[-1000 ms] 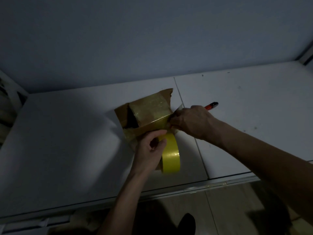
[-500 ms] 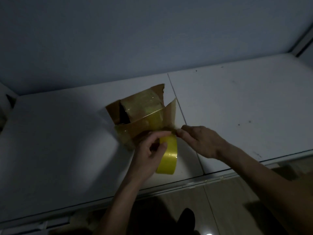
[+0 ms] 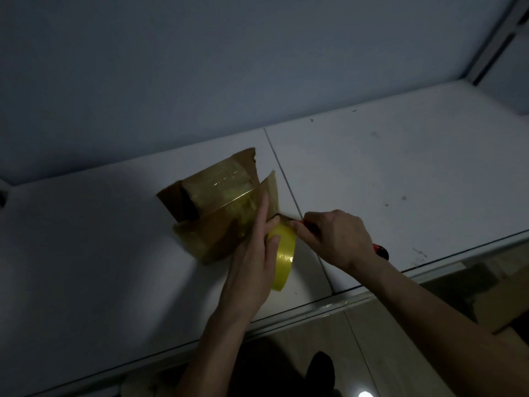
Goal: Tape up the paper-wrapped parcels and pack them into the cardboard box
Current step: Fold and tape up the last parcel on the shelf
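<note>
Head view: left hand point(image 3: 254, 253) holds tape roll point(image 3: 282, 255), fingers flat against parcel point(image 3: 217, 216); right hand point(image 3: 335, 239) grips red cutter point(image 3: 380, 250) at the tape, on table point(image 3: 400, 173).

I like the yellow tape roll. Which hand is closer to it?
The left hand. It holds the tape roll, with a finger stretched onto the parcel. The right hand is just beside the roll, gripping a red-handled cutter at the tape strip.
</note>
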